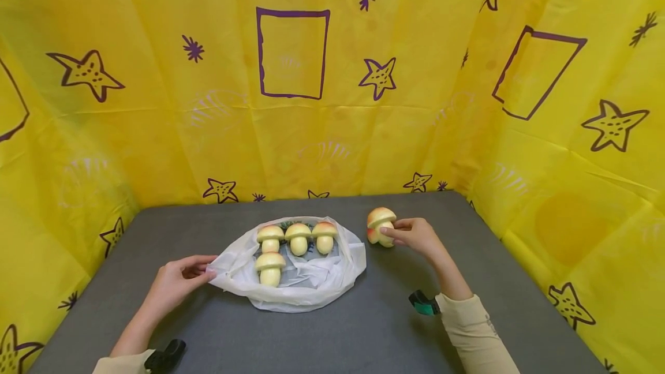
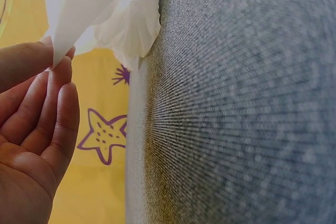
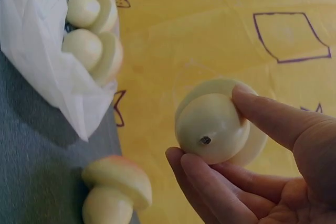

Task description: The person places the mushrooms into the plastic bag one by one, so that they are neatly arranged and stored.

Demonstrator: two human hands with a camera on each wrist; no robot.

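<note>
My left hand (image 1: 179,281) pinches the left corner of a white plastic bag (image 1: 234,270) between thumb and fingers; in the left wrist view the bag's tip (image 2: 65,35) sits at the fingertips. Several toy mushrooms (image 1: 270,270) with pale stems and reddish-yellow caps lie in the bag's wide mouth. To the bag's right, my right hand (image 1: 418,236) holds another toy mushroom (image 1: 381,216) between thumb and fingers. The right wrist view shows its round stem end (image 3: 212,124) with a small dark spot. A further mushroom (image 3: 118,184) lies on the table below it, mostly hidden in the head view.
The grey table (image 1: 332,345) runs back to a yellow curtain (image 1: 291,149) with purple drawings, which also stands along both sides. A black wrist device (image 1: 166,356) is on the left forearm, and another (image 1: 423,303) on the right.
</note>
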